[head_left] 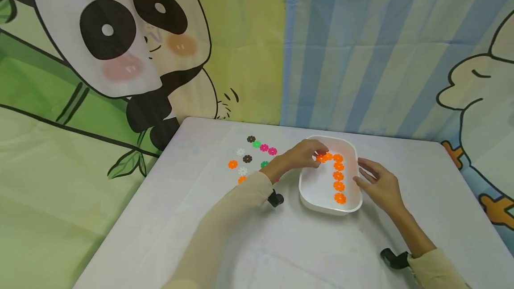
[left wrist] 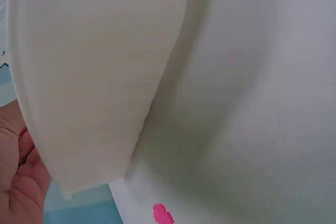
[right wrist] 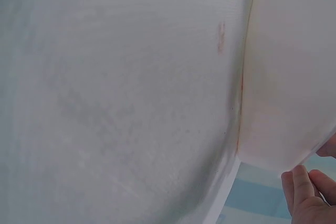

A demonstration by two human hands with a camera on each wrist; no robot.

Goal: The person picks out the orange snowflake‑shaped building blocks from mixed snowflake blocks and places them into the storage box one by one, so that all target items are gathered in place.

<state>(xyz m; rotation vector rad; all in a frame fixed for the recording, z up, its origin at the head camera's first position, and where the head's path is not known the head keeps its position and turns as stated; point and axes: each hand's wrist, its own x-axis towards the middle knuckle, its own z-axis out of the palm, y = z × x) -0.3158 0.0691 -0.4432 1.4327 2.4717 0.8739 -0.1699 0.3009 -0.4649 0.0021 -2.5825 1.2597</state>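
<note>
My left hand (head_left: 304, 154) reaches over the left side of a white plastic tray (head_left: 321, 208). Its thumb and fingertips close around an orange flower-shaped piece (head_left: 321, 158) at the left end of a row. More orange flower pieces (head_left: 338, 176) form a row across and then down inside the tray. At the tray's right rim, my right hand (head_left: 381, 186) holds the edge, thumb over the rim and fingers along the outside. In the left wrist view the tray wall (left wrist: 100, 77) hides part of the left hand (left wrist: 21, 177). Fingers (right wrist: 302, 187) meet the wall in the right wrist view.
Loose flower pieces lie left of the tray on the white table (head_left: 168, 217): brown (head_left: 247, 158), white (head_left: 240, 152), pink (head_left: 272, 151), green (head_left: 264, 164) and orange (head_left: 233, 164). Some sit close to the left forearm. A printed curtain (head_left: 249, 48) hangs behind the table.
</note>
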